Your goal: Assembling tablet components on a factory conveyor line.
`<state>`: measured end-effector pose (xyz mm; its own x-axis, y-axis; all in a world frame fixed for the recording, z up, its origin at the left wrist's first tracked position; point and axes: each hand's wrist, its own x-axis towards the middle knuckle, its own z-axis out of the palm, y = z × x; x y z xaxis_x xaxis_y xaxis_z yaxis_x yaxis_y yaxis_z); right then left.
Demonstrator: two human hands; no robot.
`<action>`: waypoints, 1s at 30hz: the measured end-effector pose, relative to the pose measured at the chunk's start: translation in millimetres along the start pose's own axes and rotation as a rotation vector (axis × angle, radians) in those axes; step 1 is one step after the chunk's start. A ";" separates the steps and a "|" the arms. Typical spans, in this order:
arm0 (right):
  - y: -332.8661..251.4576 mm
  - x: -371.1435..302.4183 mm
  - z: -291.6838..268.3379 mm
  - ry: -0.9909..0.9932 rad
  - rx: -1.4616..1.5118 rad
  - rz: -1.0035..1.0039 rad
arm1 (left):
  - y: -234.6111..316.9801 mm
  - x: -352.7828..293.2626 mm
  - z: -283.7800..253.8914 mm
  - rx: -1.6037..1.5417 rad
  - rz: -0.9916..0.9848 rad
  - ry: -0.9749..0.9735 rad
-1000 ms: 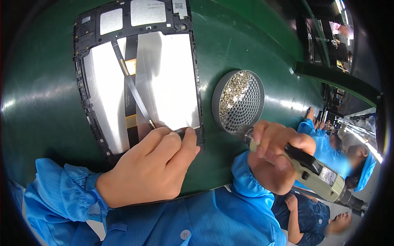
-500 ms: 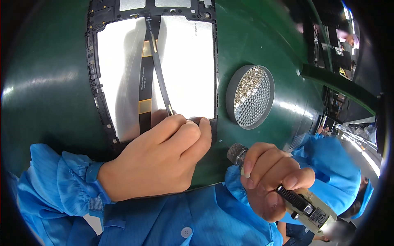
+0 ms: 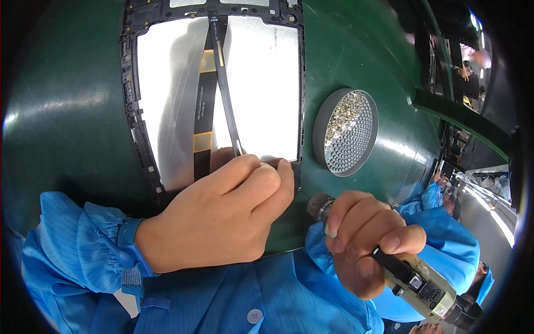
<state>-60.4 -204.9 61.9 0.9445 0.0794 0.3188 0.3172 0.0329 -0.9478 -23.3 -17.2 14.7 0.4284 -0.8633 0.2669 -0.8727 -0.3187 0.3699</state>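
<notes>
A black tablet frame (image 3: 129, 89) with a bright silver metal panel (image 3: 256, 83) lies before me. A wide dark flex cable (image 3: 204, 106) with gold patches runs down the panel, and a narrower dark strip (image 3: 227, 94) slants across it. My left hand (image 3: 222, 211) bends over the frame's near edge, fingers closed at the strip's lower end; what the fingertips pinch is hidden. My right hand (image 3: 367, 239) is wrapped round an electric screwdriver (image 3: 417, 281) with a pale body and black switch. Its knurled nose (image 3: 319, 207) points left, just right of the frame's near corner.
Right of the frame stands a round grey dish (image 3: 362, 158) with a perforated bottom, with many small screws (image 3: 346, 114) heaped in its far left part. The green work surface (image 3: 61, 128) lies around them. A co-worker's blue sleeve (image 3: 450, 234) and a dark green bar (image 3: 461, 114) are at the right.
The frame, dish and left hand appear slightly further right in the picture. The right hand keeps its grip on the screwdriver, whose black rear end now shows. The co-worker at the right has shifted.
</notes>
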 end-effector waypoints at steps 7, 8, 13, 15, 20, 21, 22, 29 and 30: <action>4.8 -1.2 0.9 -0.040 -0.006 -0.031 | 0.3 -1.6 1.1 -0.004 -0.017 0.006; 6.1 -1.6 1.8 -0.031 -0.002 -0.036 | 0.4 -2.0 2.2 -0.003 -0.019 0.012; 4.6 -0.3 2.8 -0.053 -0.017 -0.034 | 0.9 -3.2 -1.2 0.012 -0.011 -0.005; 3.1 -0.6 3.1 -0.033 0.018 -0.023 | -0.7 -4.4 -3.6 0.027 0.002 -0.007; -0.5 -3.5 -17.1 0.204 -0.019 -0.121 | -1.3 -5.3 -3.9 0.025 0.024 -0.021; 1.5 -0.4 -20.9 0.235 -0.032 -0.125 | -1.8 -5.9 -3.8 0.029 0.032 -0.017; 4.1 0.2 -23.8 0.251 -0.037 -0.104 | -2.3 -6.0 -3.4 0.024 0.034 -0.003; 21.8 0.8 -34.2 0.248 0.013 -0.082 | -1.4 0.6 5.9 0.002 0.025 0.024; 22.7 0.8 -34.6 0.254 0.020 -0.080 | -1.3 1.8 6.5 0.003 0.024 0.022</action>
<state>-49.4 -238.6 40.4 0.9084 -0.1772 0.3787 0.3925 0.0493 -0.9184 -23.0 -20.8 9.0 0.4123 -0.8618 0.2955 -0.8834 -0.2990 0.3608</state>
